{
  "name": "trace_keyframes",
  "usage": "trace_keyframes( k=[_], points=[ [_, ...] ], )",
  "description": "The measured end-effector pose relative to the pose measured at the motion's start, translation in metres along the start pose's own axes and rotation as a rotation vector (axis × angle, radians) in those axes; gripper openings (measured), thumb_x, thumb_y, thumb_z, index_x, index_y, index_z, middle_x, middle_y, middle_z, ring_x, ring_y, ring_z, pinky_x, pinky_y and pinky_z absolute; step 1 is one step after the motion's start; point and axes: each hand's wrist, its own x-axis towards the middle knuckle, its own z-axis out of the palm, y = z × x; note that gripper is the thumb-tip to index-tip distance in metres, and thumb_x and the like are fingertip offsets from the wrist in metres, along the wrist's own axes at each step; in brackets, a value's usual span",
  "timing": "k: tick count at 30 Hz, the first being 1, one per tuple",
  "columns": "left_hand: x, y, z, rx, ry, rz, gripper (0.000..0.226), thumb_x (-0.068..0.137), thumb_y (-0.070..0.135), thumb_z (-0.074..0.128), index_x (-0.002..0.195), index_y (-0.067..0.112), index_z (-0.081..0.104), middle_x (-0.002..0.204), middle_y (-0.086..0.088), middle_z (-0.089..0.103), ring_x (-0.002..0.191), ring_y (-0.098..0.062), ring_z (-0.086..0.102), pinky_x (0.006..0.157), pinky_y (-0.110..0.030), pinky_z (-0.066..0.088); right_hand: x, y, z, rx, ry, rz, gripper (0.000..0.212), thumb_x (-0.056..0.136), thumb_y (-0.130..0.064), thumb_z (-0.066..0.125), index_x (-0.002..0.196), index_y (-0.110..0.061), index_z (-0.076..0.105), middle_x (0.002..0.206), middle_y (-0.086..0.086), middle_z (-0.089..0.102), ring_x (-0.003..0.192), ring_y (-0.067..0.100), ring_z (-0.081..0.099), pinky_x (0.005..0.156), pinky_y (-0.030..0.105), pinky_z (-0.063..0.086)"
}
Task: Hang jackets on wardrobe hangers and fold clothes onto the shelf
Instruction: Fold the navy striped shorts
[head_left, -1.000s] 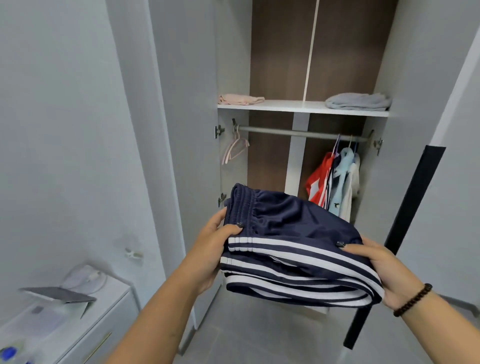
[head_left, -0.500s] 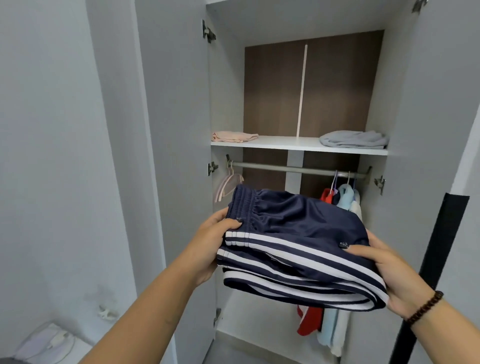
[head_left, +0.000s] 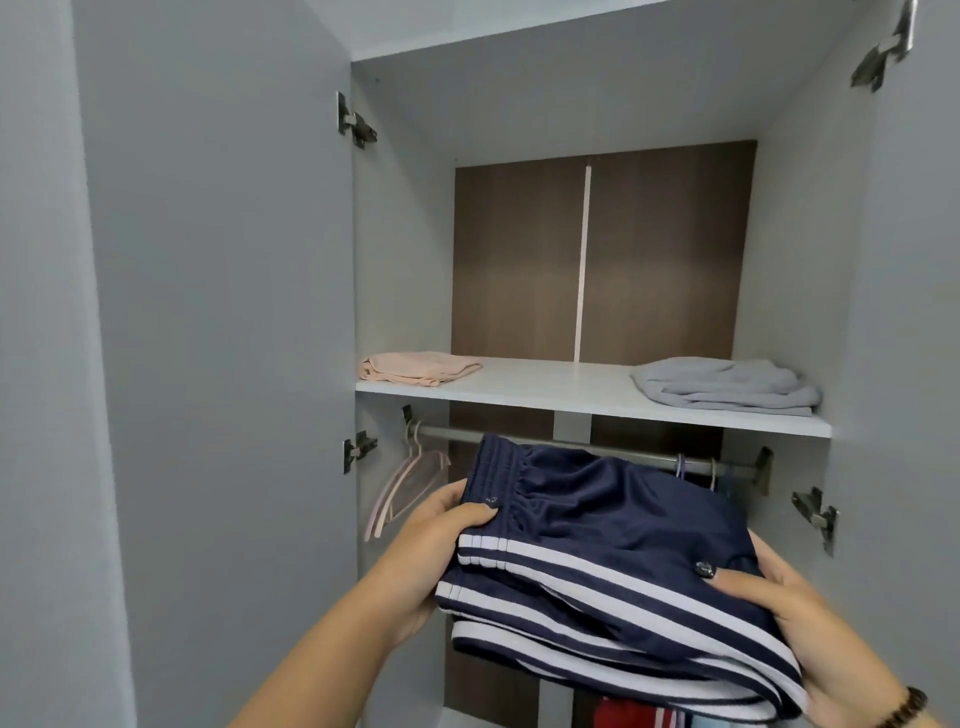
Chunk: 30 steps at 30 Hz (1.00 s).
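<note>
Head view: we grip the folded navy shorts (head_left: 597, 551) with left hand (head_left: 436, 545) and right hand (head_left: 800, 618), below the shelf (head_left: 545, 387).

Folded navy striped shorts (head_left: 597, 561) gripped at either end by left hand (head_left: 431, 545) and right hand (head_left: 810, 623), thumbs on top, below a white shelf (head_left: 550, 387) bearing pink garment (head_left: 415, 368) and grey garment (head_left: 722, 387).

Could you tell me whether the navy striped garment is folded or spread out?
Folded: the navy striped garment lies in stacked layers, held between the left hand and right hand.
</note>
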Motion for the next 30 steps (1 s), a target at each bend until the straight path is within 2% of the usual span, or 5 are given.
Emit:
trace_keyframes(
  k=[2, 6, 16, 26, 30],
  points=[
    [0.028, 0.002, 0.001, -0.012, -0.006, 0.014, 0.027, 0.093, 0.014, 0.057, 0.12, 0.018, 0.061, 0.102, -0.012, 0.074, 0.092, -0.03, 0.071, 0.079, -0.041, 0.057, 0.023, -0.008, 0.0, -0.005, -0.017, -0.014, 0.075, 0.053, -0.004, 0.08, 0.122, -0.023, 0.06, 0.11, 0.012, 0.071, 0.092, 0.037, 0.069, 0.078, 0.05, 0.057],
    [0.084, 0.009, 0.002, -0.043, -0.05, 0.034, 0.027, 0.094, 0.012, 0.055, 0.12, 0.017, 0.062, 0.102, -0.012, 0.074, 0.085, -0.026, 0.071, 0.07, -0.036, 0.055, 0.071, -0.02, 0.0, -0.038, -0.066, -0.053, 0.095, 0.026, -0.015, 0.097, 0.115, -0.023, 0.064, 0.112, 0.014, 0.069, 0.091, 0.038, 0.069, 0.063, 0.044, 0.059],
    [0.251, 0.052, -0.001, 0.107, -0.288, 0.125, 0.029, 0.097, 0.013, 0.051, 0.121, 0.023, 0.063, 0.107, -0.008, 0.073, 0.099, -0.027, 0.07, 0.082, -0.04, 0.054, 0.201, -0.064, 0.016, -0.182, 0.044, -0.246, 0.043, 0.081, 0.007, 0.053, 0.117, -0.016, 0.061, 0.105, 0.011, 0.072, 0.082, 0.027, 0.072, 0.064, 0.035, 0.06],
    [0.395, 0.14, 0.067, 0.371, -0.456, 0.274, 0.038, 0.094, -0.004, 0.047, 0.111, 0.021, 0.069, 0.099, -0.004, 0.075, 0.085, -0.022, 0.072, 0.071, -0.035, 0.057, 0.288, -0.122, 0.006, -0.2, 0.315, -0.519, 0.034, 0.089, -0.002, 0.054, 0.12, -0.013, 0.061, 0.11, 0.013, 0.07, 0.095, 0.03, 0.068, 0.079, 0.04, 0.058],
    [0.448, 0.165, 0.129, 0.566, -0.364, 0.342, 0.043, 0.091, -0.006, 0.047, 0.106, 0.026, 0.071, 0.102, -0.008, 0.074, 0.098, -0.032, 0.068, 0.089, -0.046, 0.055, 0.31, -0.142, -0.009, -0.173, 0.415, -0.61, 0.029, 0.091, -0.006, 0.054, 0.118, -0.01, 0.061, 0.109, 0.008, 0.071, 0.099, 0.022, 0.068, 0.081, 0.035, 0.055]
  ],
)
